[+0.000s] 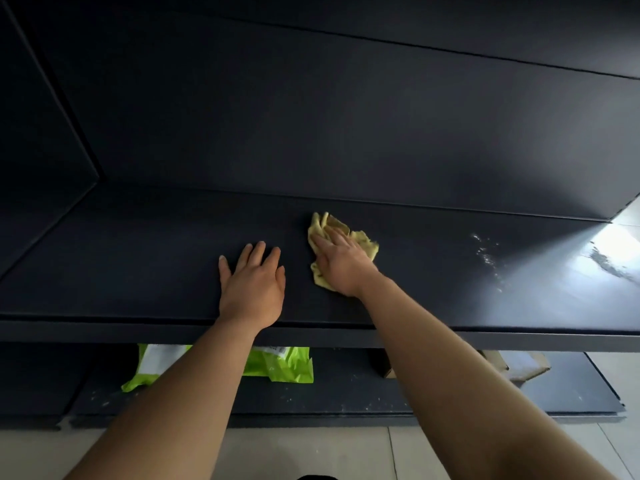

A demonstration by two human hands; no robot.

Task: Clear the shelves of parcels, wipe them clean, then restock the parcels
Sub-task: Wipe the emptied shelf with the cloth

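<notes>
Green parcel (pixel 277 365) and brown parcel (pixel 530 367) are lying on the lower shelf (pixel 346 400); upper shelf (pixel 138 271) is sitting cleared, mid-wipe; right hand (pixel 341 265) is pressing the yellow cloth (pixel 362 239) flat-fingered at its middle; left hand (pixel 252 285) is resting open beside; restocking is pending.

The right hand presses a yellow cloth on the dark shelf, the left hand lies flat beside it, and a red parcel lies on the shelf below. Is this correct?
Not quite. The head view shows the parcel on the shelf below is green, not red. The rest stands: the right hand presses the yellow cloth on the dark shelf, the left hand flat beside it.
</notes>
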